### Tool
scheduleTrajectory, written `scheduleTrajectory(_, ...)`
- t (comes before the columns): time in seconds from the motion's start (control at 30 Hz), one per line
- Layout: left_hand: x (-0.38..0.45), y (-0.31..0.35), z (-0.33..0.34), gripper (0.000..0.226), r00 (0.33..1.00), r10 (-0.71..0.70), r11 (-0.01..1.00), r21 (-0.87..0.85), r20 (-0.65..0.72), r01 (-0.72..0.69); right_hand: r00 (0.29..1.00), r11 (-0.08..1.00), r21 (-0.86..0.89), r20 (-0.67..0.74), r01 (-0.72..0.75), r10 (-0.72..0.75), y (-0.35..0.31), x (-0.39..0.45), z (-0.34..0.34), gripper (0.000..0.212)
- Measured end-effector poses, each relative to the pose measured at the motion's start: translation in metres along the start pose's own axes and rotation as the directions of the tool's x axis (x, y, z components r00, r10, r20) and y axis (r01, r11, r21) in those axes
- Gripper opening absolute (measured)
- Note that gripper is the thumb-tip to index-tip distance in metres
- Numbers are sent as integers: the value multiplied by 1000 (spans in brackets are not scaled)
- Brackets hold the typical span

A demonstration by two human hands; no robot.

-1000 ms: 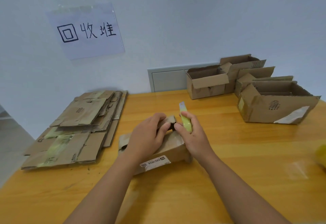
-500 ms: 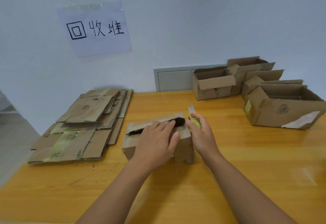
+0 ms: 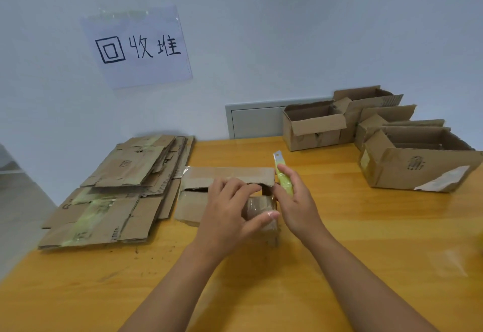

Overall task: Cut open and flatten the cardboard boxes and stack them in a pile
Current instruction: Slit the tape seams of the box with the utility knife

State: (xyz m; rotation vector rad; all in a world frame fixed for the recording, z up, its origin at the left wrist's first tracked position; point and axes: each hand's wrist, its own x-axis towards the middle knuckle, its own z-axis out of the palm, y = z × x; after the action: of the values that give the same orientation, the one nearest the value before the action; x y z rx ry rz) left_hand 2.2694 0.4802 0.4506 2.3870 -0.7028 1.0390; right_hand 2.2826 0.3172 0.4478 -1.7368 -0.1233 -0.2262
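Note:
A small brown cardboard box [image 3: 193,201] lies in the middle of the wooden table [image 3: 339,227], its long top flap [image 3: 230,174] folded open toward the wall. My left hand [image 3: 230,208] grips the box's right end, fingers over the top edge and thumb against the taped end flap. My right hand [image 3: 295,201] sits just right of the box and holds a yellow-green utility knife [image 3: 283,177] with its blade end pointing up and away. A pile of flattened cardboard [image 3: 117,190] lies at the left of the table.
Several open cardboard boxes stand at the back right, the nearest large one [image 3: 418,164] with a torn label, a smaller one [image 3: 313,125] by the wall. A paper sign [image 3: 136,46] hangs on the wall. A grey wall panel [image 3: 253,119] sits behind the table.
The box's top flap has swung open toward the wall. My left hand shifted to grip the box's right end. My right hand with the knife stayed beside the box.

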Motion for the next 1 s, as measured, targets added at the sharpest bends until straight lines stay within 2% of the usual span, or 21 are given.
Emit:
scheduleTrajectory(0.2, -3, -8, -1, 89, 989, 39, 979, 192, 142, -66, 999, 998, -28, -16, -48, 47, -5, 9, 6, 51)
scheduleTrajectory(0.3, 2, -13, -2, 90, 977, 16, 994, 105, 212, -38, 997, 997, -32, 29, -71, 72, -5, 10, -1, 59)
scheduleTrajectory(0.4, 10, -15, 2, 96, 959, -50, 998, 41, 280, 40, 995, 996, 69, 90, -50, 44, -6, 2, -19, 68)
scheduleTrajectory(0.47, 15, -16, 2, 97, 938, -117, 991, -23, 325, 131, 1000, 991, 134, 14, 8, -10, -5, -5, -30, 59)
scheduleTrajectory(0.53, 18, -17, 1, 94, 905, -199, 968, -65, 377, 241, 987, 984, 148, -143, 98, -77, -4, -13, -38, 32)
scheduleTrajectory(0.6, 18, -16, 1, 89, 896, -237, 954, -84, 375, 287, 973, 975, 170, -203, 141, -106, -3, -20, -41, 20)
scheduleTrajectory(0.7, 14, -16, 0, 79, 905, -275, 927, -161, 324, 339, 984, 970, 184, -104, 159, -142, -3, -26, -38, 31)
scheduleTrajectory(0.8, 10, -16, -2, 83, 899, -306, 902, -207, 315, 379, 988, 979, 136, -1, 150, -151, -2, -28, -31, 37)
scheduleTrajectory(0.9, 10, -14, -3, 85, 870, -298, 888, -220, 394, 404, 989, 988, 70, 36, 141, -143, 1, -29, -25, 34)
scheduleTrajectory(1.0, 11, -15, -5, 86, 821, -282, 882, -202, 497, 425, 993, 991, 74, 36, 109, -112, 5, -29, -26, 32)
